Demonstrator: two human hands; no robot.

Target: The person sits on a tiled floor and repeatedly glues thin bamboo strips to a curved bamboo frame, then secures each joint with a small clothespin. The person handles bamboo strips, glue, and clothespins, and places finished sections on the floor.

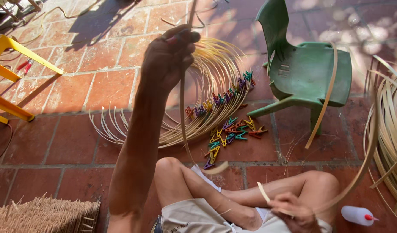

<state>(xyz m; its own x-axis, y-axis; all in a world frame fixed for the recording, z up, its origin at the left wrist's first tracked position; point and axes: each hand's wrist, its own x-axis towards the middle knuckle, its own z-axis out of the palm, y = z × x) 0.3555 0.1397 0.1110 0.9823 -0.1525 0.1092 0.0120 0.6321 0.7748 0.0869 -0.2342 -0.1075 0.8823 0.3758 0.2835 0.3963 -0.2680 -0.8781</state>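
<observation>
My left hand (169,54) is raised high and pinches a long thin cane strip (183,116) that hangs down in a curve to my knee. My right hand (293,211) rests low by my lap and grips another flat cane strip (366,159) that arcs up to the right past the chair. My crossed bare legs (198,185) lie between the two hands. Behind the left hand lies a big coil of pale cane strips (215,77) on the tiled floor.
Colourful clothes pegs (228,129) are scattered on the red tiles, some clipped on the coil. A green plastic chair (306,69) stands at right, a yellow one (8,77) at left. More cane coils (392,125), a white squeeze bottle (357,215) and a woven piece (43,215) lie around.
</observation>
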